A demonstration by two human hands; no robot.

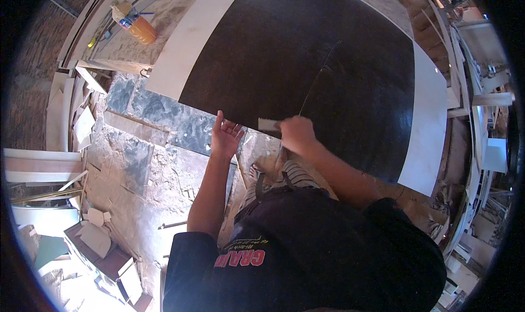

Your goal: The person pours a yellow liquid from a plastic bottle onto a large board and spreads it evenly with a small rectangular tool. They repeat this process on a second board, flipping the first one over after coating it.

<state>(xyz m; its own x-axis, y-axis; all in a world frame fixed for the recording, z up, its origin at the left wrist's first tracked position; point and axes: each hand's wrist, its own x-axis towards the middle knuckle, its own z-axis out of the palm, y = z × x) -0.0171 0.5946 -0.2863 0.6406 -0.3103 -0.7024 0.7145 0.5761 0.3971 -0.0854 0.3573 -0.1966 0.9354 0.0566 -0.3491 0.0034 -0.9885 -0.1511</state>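
Note:
A large dark sheet lies before me over a pale board, whose light strips show on both sides. My right hand is closed on a small pale flat block at the near edge of the dark sheet. What the block is made of, I cannot tell. My left hand is at the same edge, to the left, palm up with the fingers apart and nothing in it. Whether its fingertips touch the edge is unclear. A thin light line runs across the dark surface, away from my right hand.
A plastic bottle of orange liquid lies on the wooden bench top at the upper left, near a small yellow object. Board offcuts lean at the left. A dark box with scraps stands at the lower left.

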